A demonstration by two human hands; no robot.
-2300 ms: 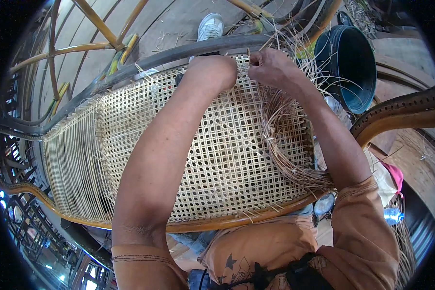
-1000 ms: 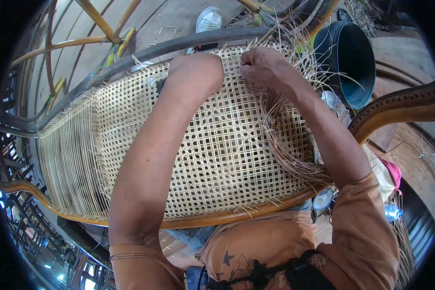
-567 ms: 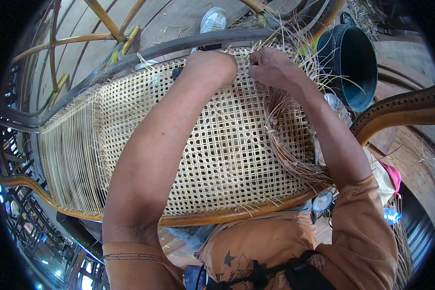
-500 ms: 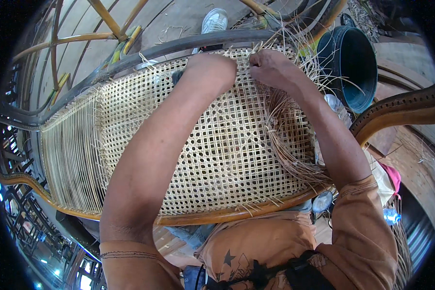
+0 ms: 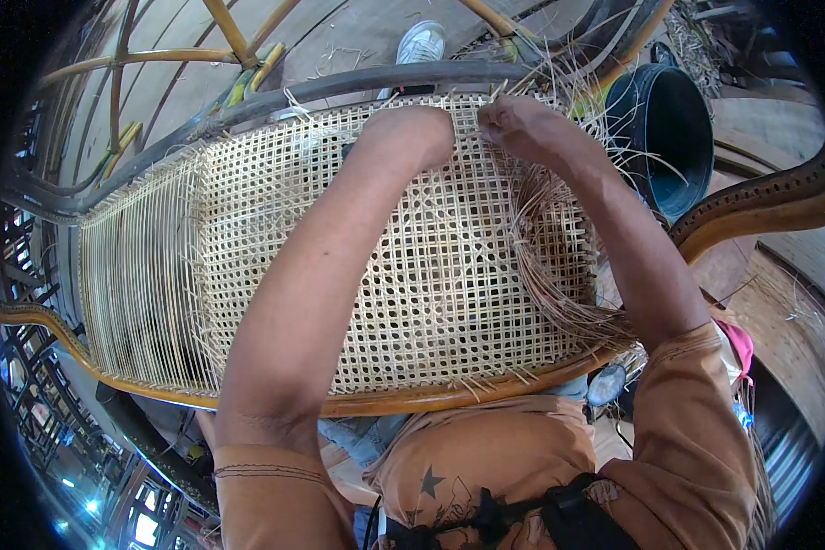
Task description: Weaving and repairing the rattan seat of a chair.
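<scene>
A woven cane panel [image 5: 449,284] with an open lattice of holes stretches across a curved rattan frame [image 5: 412,401] in front of me. My left hand [image 5: 411,136] rests over the panel's far part, bent at the wrist, with its fingers hidden. Just to its right, my right hand [image 5: 521,128] is closed in a pinch near the far edge; whatever it pinches is too small to make out. A bundle of loose cane strands [image 5: 545,275] lies curved over the panel's right side, below my right wrist. At the left end, only parallel strands [image 5: 147,275] run across the frame.
A dark bucket [image 5: 678,137] lies tipped beyond the panel's right end, with stray cane ends beside it. A drilled curved rail [image 5: 761,206] juts in at the right. Rattan poles [image 5: 174,56] and a white shoe [image 5: 422,43] are beyond the far rail.
The whole view has shifted slightly, with the panel appearing a little further right. Both hands stay near the far edge; my right fingers have changed pose slightly.
</scene>
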